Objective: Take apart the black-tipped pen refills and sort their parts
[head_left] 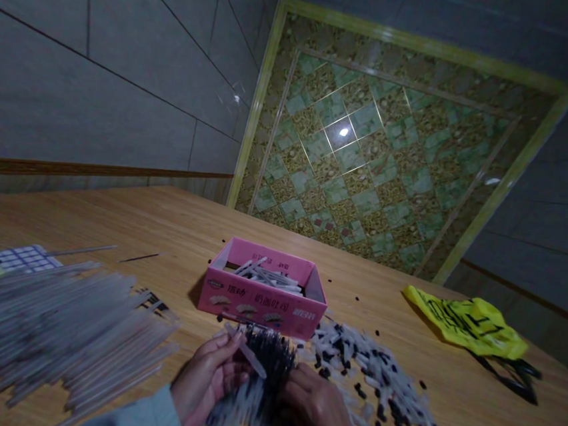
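Left hand: fingers curled, pinching a single tube that slants across the top of the bundle of black-tipped tubes; right hand: closed against the bundle's right side, bundle upright between both hands, just in front of the pink box. Heap of long tubes crowds the left, scatter of small pieces touches the right hand. Bare table lies open beyond the box, towards the yellow bag.

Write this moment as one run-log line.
left hand: pinches thin pale plastic tube; right hand: grips bundle of dark-tipped tubes; behind: pink cardboard box
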A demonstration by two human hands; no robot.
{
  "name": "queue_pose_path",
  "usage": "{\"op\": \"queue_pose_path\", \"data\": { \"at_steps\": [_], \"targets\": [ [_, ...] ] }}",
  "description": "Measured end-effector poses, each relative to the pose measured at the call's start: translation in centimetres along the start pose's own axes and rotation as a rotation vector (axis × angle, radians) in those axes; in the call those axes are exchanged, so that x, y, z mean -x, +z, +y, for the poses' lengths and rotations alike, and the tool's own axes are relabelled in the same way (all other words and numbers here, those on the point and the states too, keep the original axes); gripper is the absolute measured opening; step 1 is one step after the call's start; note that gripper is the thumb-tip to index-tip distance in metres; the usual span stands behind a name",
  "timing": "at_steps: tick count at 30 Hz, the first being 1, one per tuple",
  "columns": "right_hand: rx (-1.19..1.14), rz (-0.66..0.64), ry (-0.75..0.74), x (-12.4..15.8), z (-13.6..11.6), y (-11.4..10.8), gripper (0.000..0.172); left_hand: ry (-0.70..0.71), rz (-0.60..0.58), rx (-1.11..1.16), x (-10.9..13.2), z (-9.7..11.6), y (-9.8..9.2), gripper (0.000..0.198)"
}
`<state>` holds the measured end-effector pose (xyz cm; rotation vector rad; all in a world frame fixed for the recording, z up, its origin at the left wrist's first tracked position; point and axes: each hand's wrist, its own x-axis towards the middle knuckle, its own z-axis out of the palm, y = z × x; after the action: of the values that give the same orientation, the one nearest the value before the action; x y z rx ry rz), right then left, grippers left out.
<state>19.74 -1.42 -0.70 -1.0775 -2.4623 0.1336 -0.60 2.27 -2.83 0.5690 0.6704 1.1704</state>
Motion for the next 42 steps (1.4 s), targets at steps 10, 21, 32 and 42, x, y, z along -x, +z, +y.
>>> {"op": "queue_pose_path", "data": {
  "at_steps": [10,21,32,42],
  "targets": [
    [-1.078,0.83,0.469,-0.4,-3.6,0.3,0.015,0.103,-0.038,-0.265,0.4,0.5,0.2,0.016],
    [-1.189,1.071,0.517,-0.7,-3.8,-2.3,0.017,0.819,-0.198,-1.468,2.0,1.5,0.2,0.029],
    [-1.046,1.026,0.479,-0.4,-3.7,-0.9,0.015,0.842,-0.291,-1.607,2.7,1.4,0.8,0.032],
    [-0.784,0.606,0.352,-0.9,-3.2,-0.7,0.013,0.822,-0.315,-1.49,2.7,1.0,0.8,0.028]
  ]
}}
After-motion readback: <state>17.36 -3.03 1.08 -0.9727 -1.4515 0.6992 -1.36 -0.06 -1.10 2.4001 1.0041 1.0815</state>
